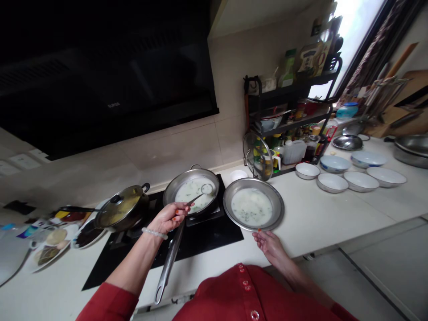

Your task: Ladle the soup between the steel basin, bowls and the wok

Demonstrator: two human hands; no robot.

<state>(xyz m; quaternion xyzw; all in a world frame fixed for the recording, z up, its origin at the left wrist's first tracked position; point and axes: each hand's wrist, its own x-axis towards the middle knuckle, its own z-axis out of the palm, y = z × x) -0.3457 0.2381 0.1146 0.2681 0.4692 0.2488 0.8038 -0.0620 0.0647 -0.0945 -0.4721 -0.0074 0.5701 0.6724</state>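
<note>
In my left hand (174,216), closed round its handle, is a metal ladle (207,189). Its bowl hangs over a steel wok (169,191) of milky white soup (190,189) with green bits. The wok sits on the black hob (217,232), its long handle (170,263) pointing towards me. To the right, a wide metal basin (280,209) contains similar white soup with green flecks. My right hand (270,245) is at the basin's near rim, fingers bent against the edge; how they grip underneath is hidden.
A lidded pan (123,207) stands on the hob's left side, beside plates of food (55,245). Several white bowls (361,180) are on the right counter. Behind the basin, a glass lid (257,156) leans against the spice rack (290,96). A range hood (110,80) overhangs the hob.
</note>
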